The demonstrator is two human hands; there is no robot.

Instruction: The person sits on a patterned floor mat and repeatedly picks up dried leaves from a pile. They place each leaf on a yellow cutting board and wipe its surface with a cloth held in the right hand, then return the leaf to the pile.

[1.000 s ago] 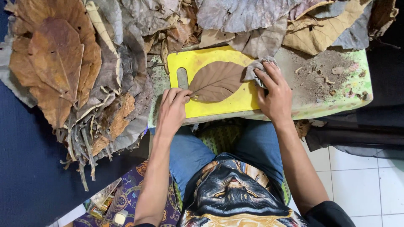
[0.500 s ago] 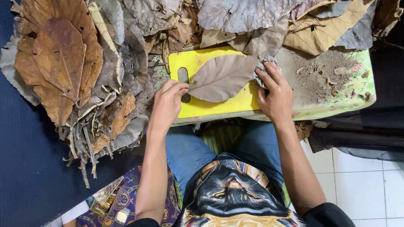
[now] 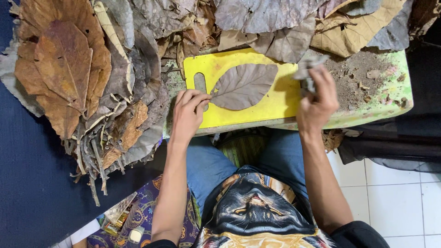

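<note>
Head view, looking straight down over the person's lap. A large dry brown leaf (image 3: 243,86) lies flat on a yellow cutting board (image 3: 271,106), its stem end pointing toward the board's handle slot on the left and its tip toward the upper right. The board rests on a pale green surface (image 3: 390,103), whose right part is dusted with brown crumbs and dirt.

The left hand (image 3: 188,115) sits at the board's left edge. Its fingers (image 3: 200,98) are curled and pinch the stem end of the leaf, pressing it against the board just beside the handle slot.

The right hand (image 3: 317,98) is raised a little above the right end of the board, slightly blurred. Its fingers are clenched around a crumpled grey cloth (image 3: 308,69), which sticks out above the knuckles. The cloth is near the leaf's tip but apart from it.

Beyond the board, a layer of grey and tan dry leaves (image 3: 271,23) covers the far edge of the surface, some overlapping the board's top edge. To the left, a big heap of orange-brown leaves (image 3: 64,73) with loose stems spreads over a dark blue floor covering (image 3: 32,183). Below, the person's blue jeans (image 3: 206,165) and printed shirt fill the middle, with white floor tiles (image 3: 395,197) at the lower right.
</note>
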